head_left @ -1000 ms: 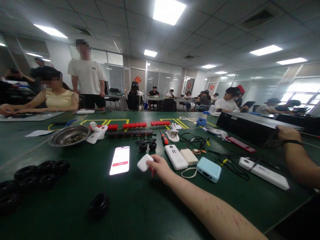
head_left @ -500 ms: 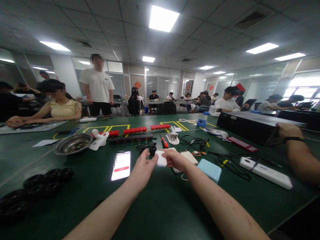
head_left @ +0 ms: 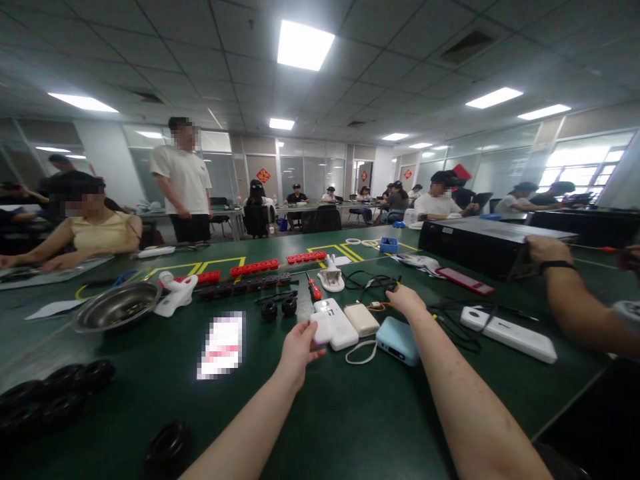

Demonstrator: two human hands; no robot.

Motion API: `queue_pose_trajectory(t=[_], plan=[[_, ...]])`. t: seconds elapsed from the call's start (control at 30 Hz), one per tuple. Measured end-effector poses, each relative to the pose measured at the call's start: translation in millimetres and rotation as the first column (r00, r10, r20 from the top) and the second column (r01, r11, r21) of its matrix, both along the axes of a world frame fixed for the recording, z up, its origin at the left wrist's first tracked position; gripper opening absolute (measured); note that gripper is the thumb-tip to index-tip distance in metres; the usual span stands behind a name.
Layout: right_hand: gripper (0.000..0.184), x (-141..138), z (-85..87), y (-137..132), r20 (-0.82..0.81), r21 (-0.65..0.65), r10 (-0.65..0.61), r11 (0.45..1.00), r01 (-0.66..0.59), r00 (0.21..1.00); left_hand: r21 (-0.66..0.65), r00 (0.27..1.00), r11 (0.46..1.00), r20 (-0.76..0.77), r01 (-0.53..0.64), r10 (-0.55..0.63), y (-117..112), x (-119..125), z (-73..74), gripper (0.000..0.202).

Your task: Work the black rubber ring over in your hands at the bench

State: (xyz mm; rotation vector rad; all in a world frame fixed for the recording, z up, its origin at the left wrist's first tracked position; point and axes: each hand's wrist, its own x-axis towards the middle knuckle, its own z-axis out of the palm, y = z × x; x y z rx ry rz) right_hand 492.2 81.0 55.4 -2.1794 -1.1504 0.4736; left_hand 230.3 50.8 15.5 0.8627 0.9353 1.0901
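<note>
White plastic forms the small rounded case (head_left: 321, 329) in the left hand (head_left: 299, 350), which pinches it by its left side between thumb and fingers. The case sits at the fingertips, to the left of the right hand (head_left: 409, 303) and well apart from it. In this view it overlaps the left edge of a white power bank (head_left: 340, 327). The right hand reaches farther over the counter (head_left: 320, 413), its fingertips at some black cables (head_left: 373, 283); whether they are closed on one, I cannot tell.

Between the hands, a cream power bank (head_left: 363, 320) lies just right of the white one, and a light blue power bank (head_left: 397, 341) lies nearer, beside the right forearm. Left of the case lies a phone (head_left: 223, 347) with a lit, blurred screen. On the far side are a red screwdriver (head_left: 314, 289), a white stand (head_left: 331, 277) and a row of red strips (head_left: 254, 267). Far left, a metal bowl (head_left: 95, 319) holds small pieces; black rings (head_left: 65, 407) cluster at the near left. At the right, another person's hand (head_left: 550, 251) touches a black metal box (head_left: 465, 250).
</note>
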Motion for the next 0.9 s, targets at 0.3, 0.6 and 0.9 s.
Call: queue_pose_trajectory(t=[0.3, 0.6, 0.9], plan=[[0.025, 19, -36.9, 31, 0.059, 0.025, -0.021, 0.999, 0.020, 0.998, -0.008, 0.998, 1.000, 0.062, 0.027, -0.027, 4, 2, -14.2, 0.018], [0.025, -26, -23.8, 31, -0.083, 0.369, 0.210, 0.915, -0.165, 0.974, -0.096, 0.963, 0.994, 0.268, 0.051, -0.023, 30, 40, 19.6, 0.016], [0.020, -31, -42.7, 31, -0.163, 0.347, 0.521, 0.825, -0.446, 0.838, -0.307, 0.909, 0.949, 0.412, 0.067, 0.069, 76, 81, 14.4, 0.024]])
